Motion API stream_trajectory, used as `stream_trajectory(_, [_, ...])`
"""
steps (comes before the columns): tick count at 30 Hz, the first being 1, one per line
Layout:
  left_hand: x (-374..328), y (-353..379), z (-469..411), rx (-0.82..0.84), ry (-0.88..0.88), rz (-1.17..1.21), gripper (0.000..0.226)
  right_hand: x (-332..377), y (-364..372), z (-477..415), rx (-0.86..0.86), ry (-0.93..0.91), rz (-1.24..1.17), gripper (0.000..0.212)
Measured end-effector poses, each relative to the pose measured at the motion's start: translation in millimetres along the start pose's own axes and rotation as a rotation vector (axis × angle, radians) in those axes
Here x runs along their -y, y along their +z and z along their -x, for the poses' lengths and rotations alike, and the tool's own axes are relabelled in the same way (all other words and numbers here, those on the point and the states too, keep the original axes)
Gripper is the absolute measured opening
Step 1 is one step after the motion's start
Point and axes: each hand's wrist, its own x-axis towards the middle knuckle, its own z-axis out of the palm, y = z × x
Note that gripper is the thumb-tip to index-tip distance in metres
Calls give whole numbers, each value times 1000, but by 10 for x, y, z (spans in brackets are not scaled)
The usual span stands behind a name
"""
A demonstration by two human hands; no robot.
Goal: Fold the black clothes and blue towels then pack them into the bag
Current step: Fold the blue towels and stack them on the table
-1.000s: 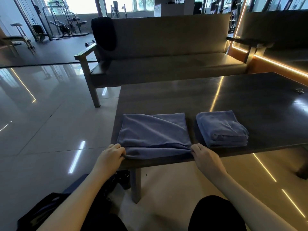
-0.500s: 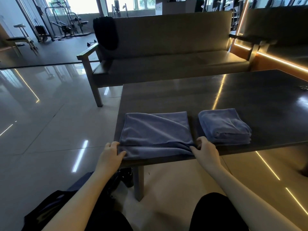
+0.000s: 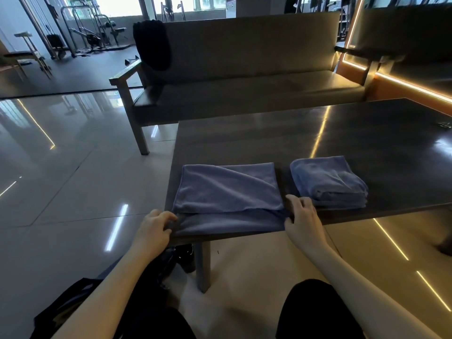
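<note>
Blue terry at 6 o'clock on the dark table [image 3: 342,138]: a towel [image 3: 227,192] lying flat and half folded, near hem along the table's front edge, upper layer creased on a diagonal and stopping short, so that a band of the lower layer shows. Pinches the towel's 8 o'clock corner with the left hand [image 3: 152,228], fingers curled onto the cloth right at the table's edge. Holds the 4 o'clock corner with the right hand [image 3: 302,216], thumb at the hem, fingers bent above the towel's right side.

Just beside the towel at 3 o'clock, parted from it by a strip of bare tabletop: a folded towel stack [image 3: 327,182], also blue, several layers deep, close to the right hand's fingertips; touching or not, cannot tell.

At 12 o'clock beyond the table, a long sofa [image 3: 244,57] with a black garment [image 3: 151,45] draped over the left end of its backrest. At 7 o'clock on the glossy floor [image 3: 61,167], a dark bag [image 3: 63,307], partly hidden. At 11 o'clock, far back, gym machines [image 3: 93,33].
</note>
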Motion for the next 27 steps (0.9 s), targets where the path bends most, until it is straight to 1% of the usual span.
stream_trajectory(1, [5,9,17,-4,60,-73,32,-17,8,15,-6,-80,56,51])
stream_trajectory(2, [9,14,36,1,117,-139,35,-32,8,34,23,-161,113,53])
stream_trajectory(4, [21,23,73,28,184,-193,53,-68,21,68,130,-264,235,53])
stream_trajectory(6, [34,34,76,35,202,-203,75,-100,29,91,220,-275,316,65])
stream_trajectory(8, [20,22,40,45,215,-209,86,-144,45,75,276,-275,376,68])
stream_trajectory(9, [7,16,9,60,227,-225,87,-157,47,55,278,-290,388,68])
stream_trajectory(13, [-29,21,-94,139,263,-378,79,-165,-6,-11,212,-331,301,59])
stream_trajectory(15, [-22,36,-121,130,288,-415,84,-171,3,-32,157,-378,266,56])
stream_trajectory(16, [-17,35,-127,117,305,-421,86,-159,5,-43,160,-383,260,53])
stream_trajectory(18, [-4,30,-147,95,301,-364,80,-143,21,-64,193,-377,254,52])
stream_trajectory(20, [-11,27,-163,64,264,-241,70,-135,45,-85,211,-382,236,52])
stream_trajectory(23, [-34,59,-173,-1,235,-146,56,-137,54,-103,170,-389,180,43])
stream_trajectory(27, [-60,1,-234,9,110,59,25,-147,41,-208,122,-328,31,28])
